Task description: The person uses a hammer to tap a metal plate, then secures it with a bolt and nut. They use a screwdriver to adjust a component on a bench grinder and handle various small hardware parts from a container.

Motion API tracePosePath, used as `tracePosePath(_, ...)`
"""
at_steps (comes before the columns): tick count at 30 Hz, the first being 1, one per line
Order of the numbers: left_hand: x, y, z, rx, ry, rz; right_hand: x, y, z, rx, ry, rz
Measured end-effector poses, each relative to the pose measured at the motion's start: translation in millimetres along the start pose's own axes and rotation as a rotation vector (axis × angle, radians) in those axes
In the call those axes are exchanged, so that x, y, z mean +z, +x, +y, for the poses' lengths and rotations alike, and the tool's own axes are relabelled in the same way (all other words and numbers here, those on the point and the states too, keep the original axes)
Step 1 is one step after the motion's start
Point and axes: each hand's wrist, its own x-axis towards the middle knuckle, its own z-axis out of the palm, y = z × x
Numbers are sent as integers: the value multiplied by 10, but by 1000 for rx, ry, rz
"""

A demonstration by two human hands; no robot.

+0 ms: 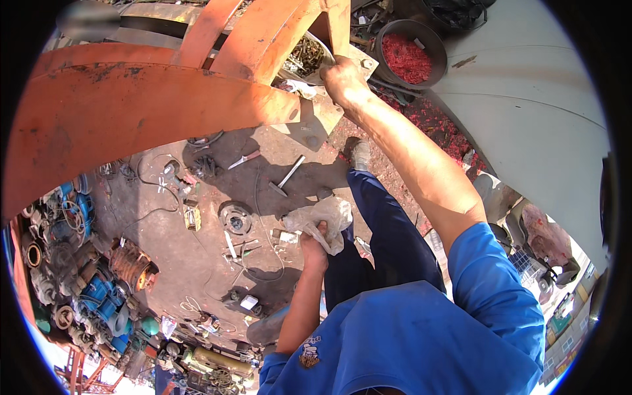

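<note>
My left hand [315, 249] is closed on a crumpled, whitish translucent plastic bag [324, 216], held in front of my dark trousers. Stretched far forward, my right hand [345, 80] is closed at the lower end of an orange metal post [339, 29]. The fingers there are partly hidden. Beside it lies a pale metal plate [364, 63] with a bolt. A white container [306, 56] full of small metal pieces stands just left of the right hand. Below, a hammer [288, 175] and a knife with a red handle [245, 158] lie on the ground.
A large curved orange steel frame [145, 99] spans the upper left. Far right stands a dark tub [421, 74] of red scraps, beside a big grey curved surface [526, 99]. Motor parts and coils [99, 289] pile up at left. A round metal part [236, 218] and cables lie about.
</note>
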Motion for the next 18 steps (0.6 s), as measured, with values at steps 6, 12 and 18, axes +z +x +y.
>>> tracePosePath(6,-105,-69,159,15,-212,-46,-609,-895,181,113,-74,-48)
tracePosePath(12,-304,-301,431,130,-516,-364,-942,-2273,-109,22,-155,-280)
tracePosePath(18,-809,-1008,306,282,-419,-560,-907,-3115,-574,-376,-465,-510)
